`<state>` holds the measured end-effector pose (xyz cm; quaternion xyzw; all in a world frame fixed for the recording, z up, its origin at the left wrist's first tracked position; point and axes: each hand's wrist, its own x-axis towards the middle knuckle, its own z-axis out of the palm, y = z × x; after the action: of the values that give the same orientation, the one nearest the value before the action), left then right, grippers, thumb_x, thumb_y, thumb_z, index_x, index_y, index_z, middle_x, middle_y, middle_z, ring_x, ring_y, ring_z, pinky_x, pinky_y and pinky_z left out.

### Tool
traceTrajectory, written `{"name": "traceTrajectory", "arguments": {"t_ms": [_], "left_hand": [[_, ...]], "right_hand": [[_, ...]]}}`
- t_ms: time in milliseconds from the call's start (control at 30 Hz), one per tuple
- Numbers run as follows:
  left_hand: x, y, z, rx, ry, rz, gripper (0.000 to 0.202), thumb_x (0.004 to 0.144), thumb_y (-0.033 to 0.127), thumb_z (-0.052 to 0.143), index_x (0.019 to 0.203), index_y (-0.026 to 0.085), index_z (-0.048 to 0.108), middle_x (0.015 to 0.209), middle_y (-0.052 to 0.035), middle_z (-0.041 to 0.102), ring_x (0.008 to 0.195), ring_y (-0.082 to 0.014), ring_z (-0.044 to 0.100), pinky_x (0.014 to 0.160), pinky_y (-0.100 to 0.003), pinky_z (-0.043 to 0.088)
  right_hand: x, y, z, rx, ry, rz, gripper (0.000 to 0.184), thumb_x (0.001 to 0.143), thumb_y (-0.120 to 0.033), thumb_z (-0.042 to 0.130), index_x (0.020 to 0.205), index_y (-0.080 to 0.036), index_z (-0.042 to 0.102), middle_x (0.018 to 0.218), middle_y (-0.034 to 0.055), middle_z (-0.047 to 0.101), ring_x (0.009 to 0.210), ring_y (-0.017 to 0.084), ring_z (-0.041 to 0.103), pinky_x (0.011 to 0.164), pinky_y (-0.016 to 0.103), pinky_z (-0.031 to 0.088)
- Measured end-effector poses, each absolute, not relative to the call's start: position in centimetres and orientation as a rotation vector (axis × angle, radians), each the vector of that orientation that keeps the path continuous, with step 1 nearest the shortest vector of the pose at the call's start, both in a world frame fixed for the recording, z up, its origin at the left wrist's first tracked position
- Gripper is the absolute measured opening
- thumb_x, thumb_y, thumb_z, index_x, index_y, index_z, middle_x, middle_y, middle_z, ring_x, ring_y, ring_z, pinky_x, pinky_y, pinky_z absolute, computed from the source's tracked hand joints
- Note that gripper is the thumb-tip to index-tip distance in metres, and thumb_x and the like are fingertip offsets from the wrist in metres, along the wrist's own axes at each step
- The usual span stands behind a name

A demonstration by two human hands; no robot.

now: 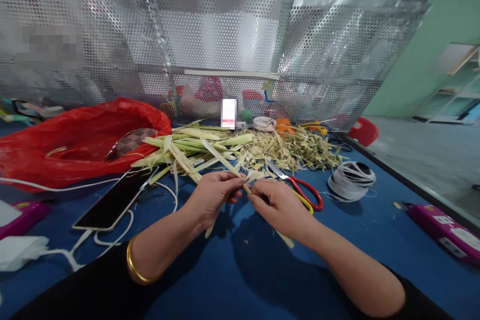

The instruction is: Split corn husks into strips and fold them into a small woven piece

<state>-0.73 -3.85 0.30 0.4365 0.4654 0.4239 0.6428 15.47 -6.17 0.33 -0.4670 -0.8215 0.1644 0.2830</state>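
Observation:
Both hands meet over the middle of the blue table, pinching a pale strip of what looks like corn husk [219, 156]. My left hand [215, 195] is closed, thumb and fingertips pressed on the strip. Close beside it, my right hand [279, 205] is closed too, gripping the strip's lower part. The strip rises up and left from my fingers; a loose end shows below each hand. Just behind my right hand lie scissors [305, 191] with red and yellow handles, partly hidden by it. A heap of long green-yellow husks [195, 146] lies beyond my left hand.
Chopped dry plant bits [296, 149] are heaped at the back. A white ribbon spool [350, 182] stands right, near a purple power strip [446, 232]. At left are a phone [114, 200] with white cables and a red plastic bag [78, 127]. A perforated metal screen [225, 30] borders the back.

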Motion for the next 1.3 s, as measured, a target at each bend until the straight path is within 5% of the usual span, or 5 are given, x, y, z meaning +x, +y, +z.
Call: {"name": "traceTrajectory", "arguments": {"t_ms": [700,967,1100,1300], "left_hand": [[-0.5,-4.2,-0.3,1.007,1.092,1.062,0.021,0.060,0.024,0.078,0.074,0.012,0.070,0.065,-0.0013,0.066,0.052,-0.0080,0.056,0.053,-0.020,0.046],[-0.7,-3.7,0.3,0.855,1.065,0.966,0.018,0.068,0.027,0.074,0.076,0.012,0.069,0.072,-0.0054,0.069,0.060,-0.0105,0.062,0.054,-0.018,0.047],[-1.0,-3.6,0.6,0.767,0.989,0.928,0.016,0.077,0.026,0.065,0.085,0.014,0.070,0.087,-0.0082,0.072,0.076,-0.0149,0.067,0.067,-0.022,0.051],[-0.8,-3.9,0.1,0.783,0.850,0.918,0.014,0.071,0.012,0.068,0.085,0.012,0.069,0.082,-0.0065,0.071,0.069,-0.0113,0.063,0.065,-0.019,0.049]], "right_hand": [[15.3,-6.6,-0.1,-1.092,-2.318,0.131,0.020,0.082,-0.011,0.044,0.063,-0.018,0.047,0.063,-0.0006,0.048,0.061,0.013,0.043,0.057,0.025,0.027],[15.4,-6.2,-0.6,-1.210,-2.400,-0.493,0.019,0.089,-0.018,0.044,0.076,-0.016,0.058,0.072,0.0055,0.057,0.066,0.018,0.049,0.071,0.034,0.030],[15.7,-6.3,-0.7,-1.265,-2.138,-0.612,0.018,0.092,-0.023,0.043,0.095,-0.015,0.060,0.087,0.0102,0.060,0.078,0.022,0.052,0.077,0.036,0.033],[14.8,-6.7,-0.6,-0.853,-2.573,-0.622,0.027,0.092,-0.012,0.039,0.116,-0.012,0.051,0.088,0.0087,0.059,0.077,0.020,0.051,0.077,0.037,0.035]]}}
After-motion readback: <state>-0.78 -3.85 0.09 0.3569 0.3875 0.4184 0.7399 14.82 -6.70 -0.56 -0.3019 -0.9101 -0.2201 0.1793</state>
